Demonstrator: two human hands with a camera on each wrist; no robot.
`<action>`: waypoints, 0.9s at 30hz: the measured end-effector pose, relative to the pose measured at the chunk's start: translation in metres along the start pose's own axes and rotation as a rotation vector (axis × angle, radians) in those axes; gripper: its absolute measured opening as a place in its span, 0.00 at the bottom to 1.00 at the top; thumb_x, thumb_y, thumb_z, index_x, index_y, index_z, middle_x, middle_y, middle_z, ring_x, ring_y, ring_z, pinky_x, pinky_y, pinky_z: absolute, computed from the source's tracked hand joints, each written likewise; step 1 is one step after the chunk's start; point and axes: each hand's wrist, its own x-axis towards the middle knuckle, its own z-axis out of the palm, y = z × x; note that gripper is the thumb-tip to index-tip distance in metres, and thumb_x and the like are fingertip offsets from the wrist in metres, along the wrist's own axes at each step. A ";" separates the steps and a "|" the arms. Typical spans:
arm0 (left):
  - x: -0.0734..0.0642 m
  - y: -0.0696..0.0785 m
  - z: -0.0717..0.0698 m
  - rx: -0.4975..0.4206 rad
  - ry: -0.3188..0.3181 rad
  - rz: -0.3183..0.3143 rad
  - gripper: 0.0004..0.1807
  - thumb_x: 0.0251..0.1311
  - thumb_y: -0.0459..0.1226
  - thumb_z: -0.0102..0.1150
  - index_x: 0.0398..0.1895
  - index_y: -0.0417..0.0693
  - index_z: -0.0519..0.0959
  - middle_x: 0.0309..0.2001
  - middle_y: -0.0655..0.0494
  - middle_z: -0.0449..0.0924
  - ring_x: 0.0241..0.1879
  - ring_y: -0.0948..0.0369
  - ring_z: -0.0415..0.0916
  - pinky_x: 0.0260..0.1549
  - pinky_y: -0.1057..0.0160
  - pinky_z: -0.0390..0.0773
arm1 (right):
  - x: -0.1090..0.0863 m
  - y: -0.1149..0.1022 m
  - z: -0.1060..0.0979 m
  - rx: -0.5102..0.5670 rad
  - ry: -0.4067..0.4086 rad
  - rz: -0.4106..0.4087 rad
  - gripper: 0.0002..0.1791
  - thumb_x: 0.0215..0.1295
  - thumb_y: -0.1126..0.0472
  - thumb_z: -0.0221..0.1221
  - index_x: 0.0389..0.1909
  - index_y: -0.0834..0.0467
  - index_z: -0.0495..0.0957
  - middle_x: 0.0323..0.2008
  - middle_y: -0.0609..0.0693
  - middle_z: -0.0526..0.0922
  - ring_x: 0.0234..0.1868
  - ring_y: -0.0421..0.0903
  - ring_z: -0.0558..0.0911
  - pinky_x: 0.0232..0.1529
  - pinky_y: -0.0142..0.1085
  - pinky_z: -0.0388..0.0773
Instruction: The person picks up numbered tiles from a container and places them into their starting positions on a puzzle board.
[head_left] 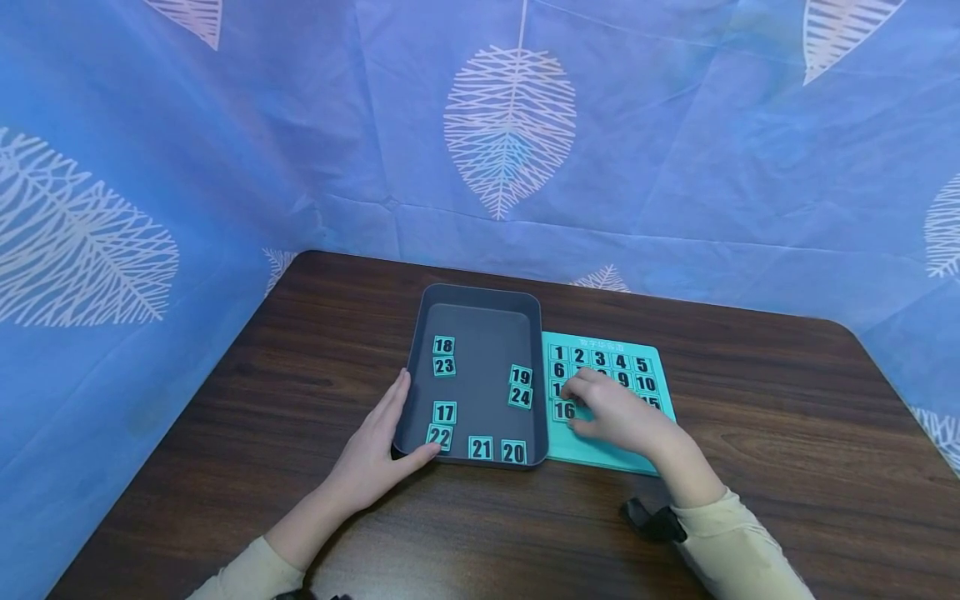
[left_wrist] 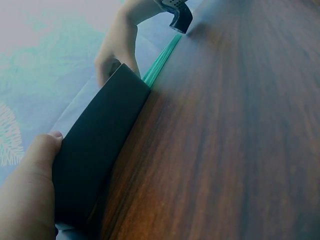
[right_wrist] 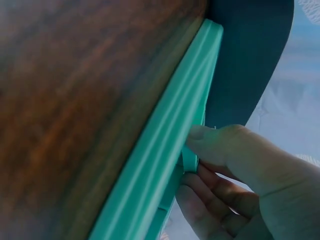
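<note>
A dark grey tray (head_left: 480, 333) lies on the table with loose turquoise number tiles in it, among them 18 (head_left: 443, 345), 19 (head_left: 521, 377) and 22 (head_left: 439, 437). My left hand (head_left: 375, 454) rests at its front left corner, fingers straight along the side and thumb on the front rim. Beside the tray on the right is a turquoise number board (head_left: 600, 454), its upper rows filled with tiles. Over it, my right hand (head_left: 618, 412) pinches tile 16 (head_left: 565, 410) at the left of the fourth row. The hand hides several tiles on the board.
The dark wooden table (head_left: 780, 417) stretches past the board on the right and past the tray on the left. Blue cloth (head_left: 660, 150) with white leaf prints hangs behind it. A black strap (head_left: 652, 521) is at the right wrist.
</note>
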 end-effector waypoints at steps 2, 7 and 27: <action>0.000 0.000 0.000 0.001 -0.001 0.002 0.53 0.57 0.61 0.58 0.77 0.55 0.40 0.76 0.55 0.39 0.73 0.52 0.42 0.62 0.39 0.56 | 0.000 -0.001 0.001 -0.007 0.011 -0.006 0.14 0.55 0.65 0.67 0.42 0.61 0.79 0.40 0.50 0.77 0.39 0.44 0.76 0.38 0.38 0.77; -0.001 0.000 -0.001 -0.003 -0.002 -0.003 0.53 0.57 0.60 0.58 0.77 0.56 0.39 0.76 0.55 0.39 0.73 0.52 0.42 0.62 0.39 0.56 | 0.001 -0.002 0.002 -0.015 0.017 -0.001 0.13 0.55 0.64 0.68 0.42 0.61 0.79 0.39 0.49 0.77 0.39 0.45 0.77 0.38 0.38 0.77; 0.000 0.002 -0.001 -0.004 -0.004 0.003 0.53 0.57 0.60 0.59 0.77 0.55 0.40 0.76 0.56 0.39 0.73 0.52 0.42 0.62 0.40 0.56 | 0.002 -0.003 0.000 0.025 0.017 0.016 0.16 0.55 0.62 0.69 0.43 0.60 0.79 0.39 0.49 0.76 0.38 0.45 0.76 0.38 0.38 0.77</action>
